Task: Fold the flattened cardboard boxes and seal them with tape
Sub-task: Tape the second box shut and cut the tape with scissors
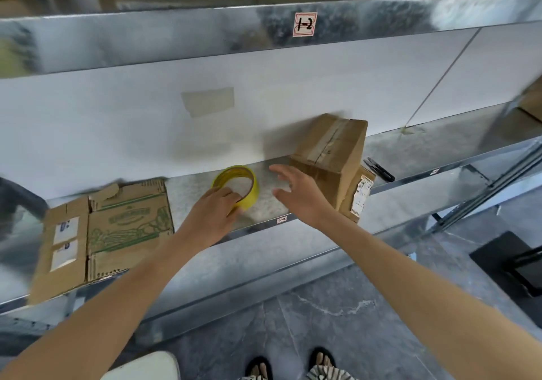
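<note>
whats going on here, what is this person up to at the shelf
A person is putting boxes together at a metal shelf. Their left hand grips a yellow tape roll by its rim. The right hand is open, fingers spread, next to a box that stands tilted with its seam already taped. A flattened carton lies at the left, not yet folded, and snips lie to the right of the box.

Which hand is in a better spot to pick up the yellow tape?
The left hand. Its fingers curl over the rim of the yellow tape roll, while the right hand hovers open beside it, touching nothing, nearer the taped cardboard box.
</note>
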